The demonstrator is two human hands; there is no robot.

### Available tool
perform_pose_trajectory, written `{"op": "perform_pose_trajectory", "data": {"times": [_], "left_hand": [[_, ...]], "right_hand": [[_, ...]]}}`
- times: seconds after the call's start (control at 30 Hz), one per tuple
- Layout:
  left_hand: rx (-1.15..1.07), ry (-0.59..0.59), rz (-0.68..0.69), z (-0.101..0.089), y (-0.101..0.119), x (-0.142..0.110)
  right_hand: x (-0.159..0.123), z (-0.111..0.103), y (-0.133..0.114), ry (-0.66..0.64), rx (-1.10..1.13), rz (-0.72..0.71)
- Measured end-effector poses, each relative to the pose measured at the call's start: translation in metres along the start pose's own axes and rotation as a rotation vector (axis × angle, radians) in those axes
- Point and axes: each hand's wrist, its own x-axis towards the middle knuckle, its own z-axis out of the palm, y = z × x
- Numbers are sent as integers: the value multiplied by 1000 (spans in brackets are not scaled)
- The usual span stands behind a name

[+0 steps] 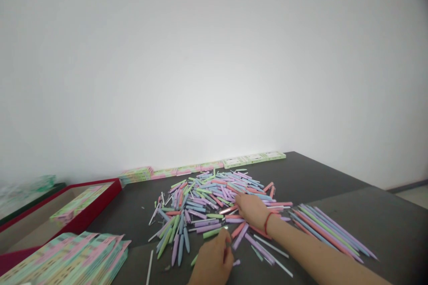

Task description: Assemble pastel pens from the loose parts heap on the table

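A wide loose pile of pastel pen pieces (200, 204), in green, blue, purple and salmon, covers the middle of the dark table. My right hand (252, 210), with a red cord on the wrist, reaches into the pile's right side. Its curled fingers close on the end of a glossy salmon pen piece (228, 210). Nearer to me, my left hand (214, 258) has thumb and fingers pinched together; what they hold is hidden. Just beyond its fingertips lies a green pen piece (212, 233). Thin white sticks (270, 246) are scattered around.
Assembled-looking long pens (331, 231) lie side by side at the right. Printed flat packs (70, 258) are fanned out at the front left, beside a red-rimmed box (107, 193) holding more packs. Boxes (254, 159) line the table's back edge along the white wall (214, 62).
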Motion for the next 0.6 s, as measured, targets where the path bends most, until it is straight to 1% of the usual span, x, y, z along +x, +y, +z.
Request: {"op": "perform_pose_trajectory", "data": {"times": [0.1,0.2,0.23,0.27,0.3,0.33,0.37,0.4,0.47,0.6], "left_hand": [[-39,56,15,2,0,1],[15,80,12,3,4,4],[37,78,6,2,5,5],[56,71,0,1,7,7],[70,62,-5,1,9,10],[85,49,-10,0,11,12],[104,37,-16,-1,14,15],[127,25,-23,-1,17,18],[172,4,-43,-2,23,25],[232,-16,-91,-5,33,34]], "right_hand": [[-23,0,0,61,281,35],[-56,11,-6,25,536,76],[-66,15,-8,-4,677,100],[-75,18,-11,-35,920,142],[-82,20,-13,-57,1108,170],[-88,22,-16,-71,1274,194],[-91,22,-18,-72,1387,208],[-93,22,-19,-64,1432,209],[-92,22,-20,-39,1445,202],[-86,26,-15,3,1375,184]]}}
